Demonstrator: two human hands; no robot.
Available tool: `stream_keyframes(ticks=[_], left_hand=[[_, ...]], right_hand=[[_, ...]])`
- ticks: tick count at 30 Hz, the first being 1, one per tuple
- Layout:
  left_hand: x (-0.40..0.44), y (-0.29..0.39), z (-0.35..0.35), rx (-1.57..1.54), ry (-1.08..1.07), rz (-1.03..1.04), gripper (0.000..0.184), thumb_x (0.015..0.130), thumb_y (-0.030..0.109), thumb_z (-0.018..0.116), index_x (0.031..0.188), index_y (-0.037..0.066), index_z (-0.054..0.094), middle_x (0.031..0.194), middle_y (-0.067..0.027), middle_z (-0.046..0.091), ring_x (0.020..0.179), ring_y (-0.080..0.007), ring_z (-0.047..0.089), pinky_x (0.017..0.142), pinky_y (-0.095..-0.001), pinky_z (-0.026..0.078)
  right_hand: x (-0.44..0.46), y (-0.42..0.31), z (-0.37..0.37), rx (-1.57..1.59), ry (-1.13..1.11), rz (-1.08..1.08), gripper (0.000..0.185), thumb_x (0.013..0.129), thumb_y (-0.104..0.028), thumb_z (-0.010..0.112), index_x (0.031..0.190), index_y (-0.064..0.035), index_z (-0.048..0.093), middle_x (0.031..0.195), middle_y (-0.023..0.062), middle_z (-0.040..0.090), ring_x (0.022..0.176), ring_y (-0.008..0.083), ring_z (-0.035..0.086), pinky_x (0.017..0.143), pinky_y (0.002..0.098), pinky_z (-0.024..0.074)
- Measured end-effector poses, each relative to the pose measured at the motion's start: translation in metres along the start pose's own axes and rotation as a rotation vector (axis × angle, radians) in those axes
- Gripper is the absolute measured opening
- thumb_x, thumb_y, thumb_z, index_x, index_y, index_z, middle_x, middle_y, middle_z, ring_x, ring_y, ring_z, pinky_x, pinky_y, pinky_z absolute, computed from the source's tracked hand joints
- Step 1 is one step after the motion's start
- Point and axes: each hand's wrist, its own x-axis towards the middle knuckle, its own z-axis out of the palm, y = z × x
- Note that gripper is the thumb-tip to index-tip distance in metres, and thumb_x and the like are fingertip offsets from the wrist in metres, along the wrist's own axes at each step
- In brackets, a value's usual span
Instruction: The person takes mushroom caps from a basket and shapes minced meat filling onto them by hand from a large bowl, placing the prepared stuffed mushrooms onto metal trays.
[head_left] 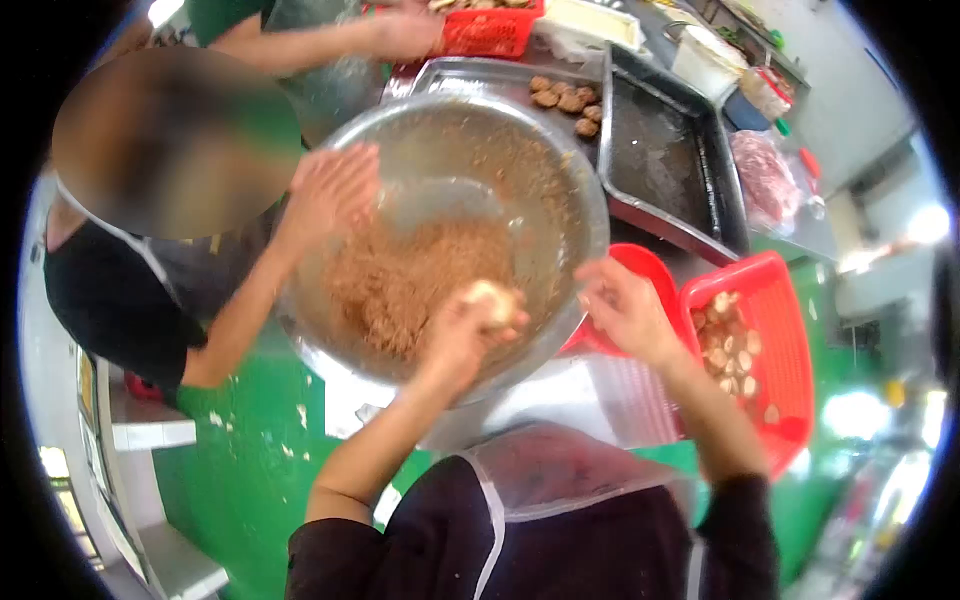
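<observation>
My left hand (455, 345) is over the near side of a large steel bowl (592, 215), its fingers wrapped round a pale, round piece that looks like a mushroom cap (490, 302). Beneath it in the bowl lies a heap of brown minced filling (400, 280). At the bowl's right rim, above a red bowl (645, 262), hovers my right hand (630, 308). Its fingers are loosely bent and apart, with nothing visible in them. Just right of it, a red basket (795, 350) holds several pale-and-brown mushroom caps (730, 345).
Behind the bowl, a metal tray (460, 68) carries several brown filled pieces (565, 97). A dark, deep tray (725, 185) stands beside it. A co-worker's hand (335, 185) reaches over the bowl's left rim; another person's hand (410, 35) is near a red basket (490, 32). Bagged pink meat (765, 175) lies farther right.
</observation>
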Motion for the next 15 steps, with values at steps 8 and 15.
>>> stream_keyframes(ticks=[8, 15], left_hand=[[-0.026, 0.031, -0.091, -0.226, 0.319, 0.299, 0.026, 0.092, 0.012, 0.043, 0.114, -0.002, 0.043, 0.106, -0.0173, 0.058, 0.086, -0.0245, 0.062, 0.065, -0.024, 0.055], [-0.026, 0.04, -0.092, -0.278, 0.303, 0.251, 0.029, 0.094, 0.015, 0.04, 0.118, -0.001, 0.042, 0.105, -0.015, 0.058, 0.085, -0.0217, 0.061, 0.065, -0.0223, 0.054]], right_hand=[[0.105, 0.011, 0.109, -0.726, -0.529, 0.003, 0.03, 0.083, -0.024, 0.056, 0.109, -0.0097, 0.055, 0.097, 0.0166, 0.062, 0.091, 0.0319, 0.06, 0.077, 0.042, 0.0474], [0.173, 0.129, 0.163, -0.692, -0.369, 0.13, 0.042, 0.084, -0.026, 0.056, 0.118, -0.0027, 0.047, 0.115, 0.0209, 0.051, 0.104, 0.0359, 0.054, 0.083, 0.0442, 0.0461]])
